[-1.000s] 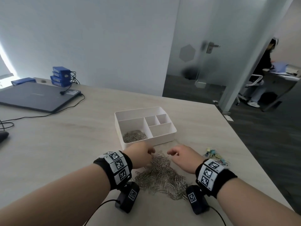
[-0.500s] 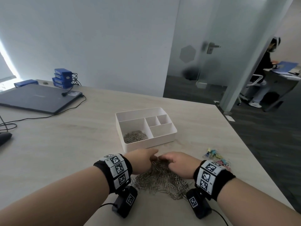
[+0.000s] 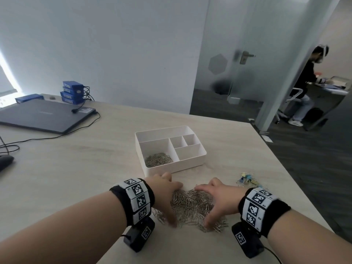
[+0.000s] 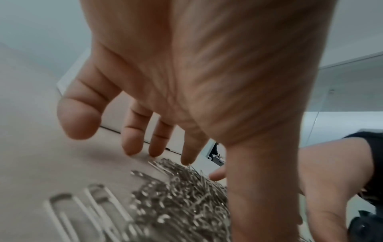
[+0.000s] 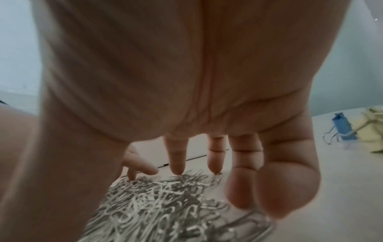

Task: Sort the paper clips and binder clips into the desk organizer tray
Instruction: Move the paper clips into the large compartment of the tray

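Note:
A heap of silver paper clips (image 3: 191,205) lies on the desk in front of the white organizer tray (image 3: 198,163). My left hand (image 3: 164,195) and right hand (image 3: 217,200) stand spread on either side of the heap, fingers straight, tips down at its far edge and thumbs at its near edge. The left wrist view shows the fingertips (image 4: 187,158) touching the paper clips (image 4: 182,196). In the right wrist view the fingertips (image 5: 177,167) touch the paper clips (image 5: 157,204) too. More paper clips (image 3: 158,160) lie in the tray's large near-left compartment. Coloured binder clips (image 3: 246,181) sit to the right.
A closed laptop (image 3: 43,116) with cables lies at the far left, blue boxes (image 3: 72,92) behind it, a dark mouse (image 3: 4,162) at the left edge. The desk's right edge (image 3: 297,187) runs close to the binder clips. A person sits beyond the glass door (image 3: 302,86).
Both hands have spread from curled fingers to straight ones and now bracket the heap, thumbs drawn toward me. The heap looks gathered tighter between them.

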Available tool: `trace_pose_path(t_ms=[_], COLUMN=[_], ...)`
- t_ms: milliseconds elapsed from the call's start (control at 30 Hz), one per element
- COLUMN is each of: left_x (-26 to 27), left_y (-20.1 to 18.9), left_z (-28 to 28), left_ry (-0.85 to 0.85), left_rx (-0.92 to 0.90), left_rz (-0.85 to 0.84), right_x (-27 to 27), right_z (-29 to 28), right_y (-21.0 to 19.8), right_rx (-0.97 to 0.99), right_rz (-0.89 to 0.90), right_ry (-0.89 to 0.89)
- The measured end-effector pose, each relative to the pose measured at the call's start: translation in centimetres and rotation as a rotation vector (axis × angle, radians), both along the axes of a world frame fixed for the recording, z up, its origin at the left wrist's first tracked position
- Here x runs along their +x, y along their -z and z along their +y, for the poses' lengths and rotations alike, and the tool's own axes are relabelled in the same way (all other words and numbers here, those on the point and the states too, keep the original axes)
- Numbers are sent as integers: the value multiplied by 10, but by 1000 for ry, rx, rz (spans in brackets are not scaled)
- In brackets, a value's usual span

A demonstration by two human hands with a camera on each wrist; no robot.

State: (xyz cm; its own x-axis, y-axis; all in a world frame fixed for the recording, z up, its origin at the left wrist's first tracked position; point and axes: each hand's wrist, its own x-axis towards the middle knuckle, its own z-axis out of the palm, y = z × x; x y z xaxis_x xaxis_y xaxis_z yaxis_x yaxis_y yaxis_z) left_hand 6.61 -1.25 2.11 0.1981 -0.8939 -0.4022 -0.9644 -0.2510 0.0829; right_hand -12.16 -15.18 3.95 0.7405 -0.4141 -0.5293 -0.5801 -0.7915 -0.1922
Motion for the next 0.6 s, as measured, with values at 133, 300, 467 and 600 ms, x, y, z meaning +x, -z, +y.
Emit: trace_pose_path(t_ms=[133, 300, 467, 600], left_x=[-10, -15, -14, -10], left_y=[-1, 0, 1, 2], left_z=[-6, -14, -21, -23], left_ry=[-2, -12, -21, -41], left_rx=[-22, -84, -146, -176], left_rz=[44, 73, 106, 159], right_x=[6, 17, 27, 29], right_z=[5, 6, 4, 1], right_y=[7, 17, 26, 28], right_rx=[-13, -3, -9, 7], right_rz=[-51, -187, -304, -374], right_ry=[10, 56, 53, 82])
